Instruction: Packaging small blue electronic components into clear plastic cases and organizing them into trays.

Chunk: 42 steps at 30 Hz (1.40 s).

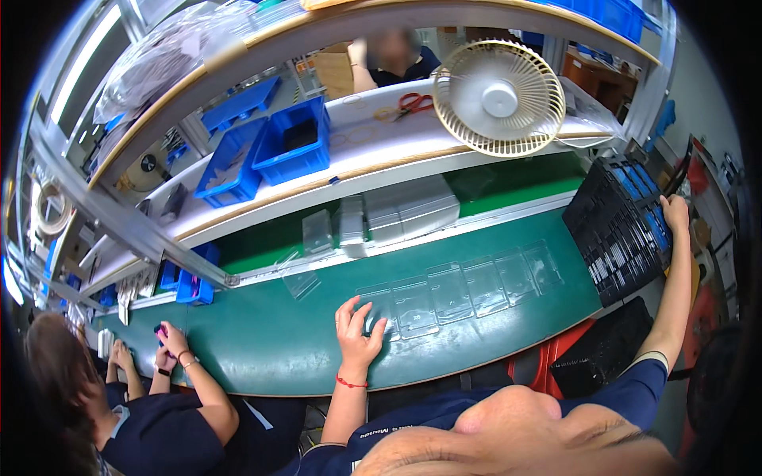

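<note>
A row of thin clear plastic trays (450, 295) lies along the green work table (278, 349). At the row's left end is my left hand (359, 337), its fingers curved and spread, the thumb apart; its fingertips are by the leftmost tray, and I cannot tell if they touch it. Far to the right stands a black slotted rack (607, 230) with many thin dark pieces and blue parts (635, 181) along its far side. My right hand (675, 213) reaches to that side, fingers bent in at the rack's edge. What they grip is too small to make out.
Stacked clear plastic pieces (413, 208) stand behind the table's metal rail. The shelf above bears a cream fan (500, 97), red-handled scissors (415, 103) and a blue bin (294, 141). A co-worker (151, 420) sits at the left; another person is beyond the shelf.
</note>
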Tool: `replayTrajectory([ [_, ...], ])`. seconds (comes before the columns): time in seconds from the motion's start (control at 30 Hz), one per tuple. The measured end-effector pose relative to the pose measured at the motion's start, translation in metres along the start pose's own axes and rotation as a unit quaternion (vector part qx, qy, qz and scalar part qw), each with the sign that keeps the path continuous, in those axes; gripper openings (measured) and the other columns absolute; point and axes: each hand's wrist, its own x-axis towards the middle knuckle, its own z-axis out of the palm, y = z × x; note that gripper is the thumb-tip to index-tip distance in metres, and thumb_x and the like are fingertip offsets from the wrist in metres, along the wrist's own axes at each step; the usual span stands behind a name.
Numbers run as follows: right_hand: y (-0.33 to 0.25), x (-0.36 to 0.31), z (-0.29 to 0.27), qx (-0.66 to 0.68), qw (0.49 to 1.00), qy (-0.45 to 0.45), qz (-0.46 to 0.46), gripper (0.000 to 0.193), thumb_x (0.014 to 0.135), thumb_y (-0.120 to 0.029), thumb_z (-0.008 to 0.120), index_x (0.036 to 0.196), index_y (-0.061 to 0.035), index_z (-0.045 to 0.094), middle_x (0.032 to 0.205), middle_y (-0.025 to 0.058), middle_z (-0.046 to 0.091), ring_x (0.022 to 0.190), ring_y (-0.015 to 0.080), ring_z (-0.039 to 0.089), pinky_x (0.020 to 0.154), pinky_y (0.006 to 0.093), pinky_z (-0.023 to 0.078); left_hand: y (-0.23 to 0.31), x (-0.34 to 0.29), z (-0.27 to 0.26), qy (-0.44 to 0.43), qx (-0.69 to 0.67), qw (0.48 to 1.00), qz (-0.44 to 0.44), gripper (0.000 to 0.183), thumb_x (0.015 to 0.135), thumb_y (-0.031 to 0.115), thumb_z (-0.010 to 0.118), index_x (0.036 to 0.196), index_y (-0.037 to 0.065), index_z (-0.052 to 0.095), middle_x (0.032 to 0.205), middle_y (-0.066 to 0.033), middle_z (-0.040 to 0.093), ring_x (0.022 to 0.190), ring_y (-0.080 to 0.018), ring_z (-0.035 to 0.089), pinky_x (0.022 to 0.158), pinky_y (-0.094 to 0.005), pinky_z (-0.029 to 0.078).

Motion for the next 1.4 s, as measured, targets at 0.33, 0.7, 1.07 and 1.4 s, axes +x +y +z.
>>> replayTrajectory([
  [0.33, -0.026, -0.034, -0.035, -0.052, 0.997, -0.005, 0.063, 0.065, 0.081, -0.061, 0.053, 0.108, -0.0023, 0.055, 0.108, 0.0242, 0.061, 0.104, 0.0399, 0.058, 0.086, 0.0482, 0.046, -0.007, 0.001, 0.002, -0.004, -0.034, 0.999, -0.006, 0.022, 0.071, 0.007, 0.072, 0.091, 0.001, 0.067, 0.111, -0.0173, 0.057, 0.096, -0.0308, 0.056, 0.078, -0.0376, 0.047],
  [0.7, -0.079, -0.061, -0.057, -0.053, 0.998, -0.036, 0.018, 0.071, 0.067, -0.071, 0.063, 0.081, -0.0012, 0.069, 0.085, 0.0178, 0.067, 0.086, 0.0317, 0.066, 0.074, 0.0421, 0.051, -0.005, 0.000, 0.004, -0.023, -0.050, 0.999, -0.003, 0.012, 0.080, 0.006, 0.065, 0.087, -0.003, 0.066, 0.110, -0.0179, 0.054, 0.091, -0.0301, 0.058, 0.075, -0.0370, 0.048],
  [1.07, -0.087, -0.063, -0.068, -0.083, 0.996, -0.023, 0.017, 0.078, 0.063, -0.064, 0.071, 0.104, 0.0012, 0.061, 0.098, 0.0205, 0.065, 0.094, 0.0339, 0.063, 0.080, 0.0403, 0.050, -0.006, -0.004, 0.001, 0.003, -0.052, 0.998, -0.020, 0.007, 0.082, 0.005, 0.064, 0.083, -0.002, 0.065, 0.104, -0.0181, 0.057, 0.083, -0.0278, 0.059, 0.070, -0.0354, 0.049],
  [1.4, -0.097, -0.075, -0.064, -0.009, 0.991, -0.129, -0.034, 0.079, 0.057, -0.069, 0.073, 0.082, 0.0049, 0.067, 0.084, 0.0223, 0.066, 0.082, 0.0344, 0.065, 0.071, 0.0416, 0.050, -0.006, -0.002, 0.000, 0.020, -0.060, 0.997, -0.035, 0.005, 0.082, 0.002, 0.063, 0.079, -0.002, 0.063, 0.099, -0.0180, 0.059, 0.078, -0.0260, 0.060, 0.068, -0.0343, 0.049],
])
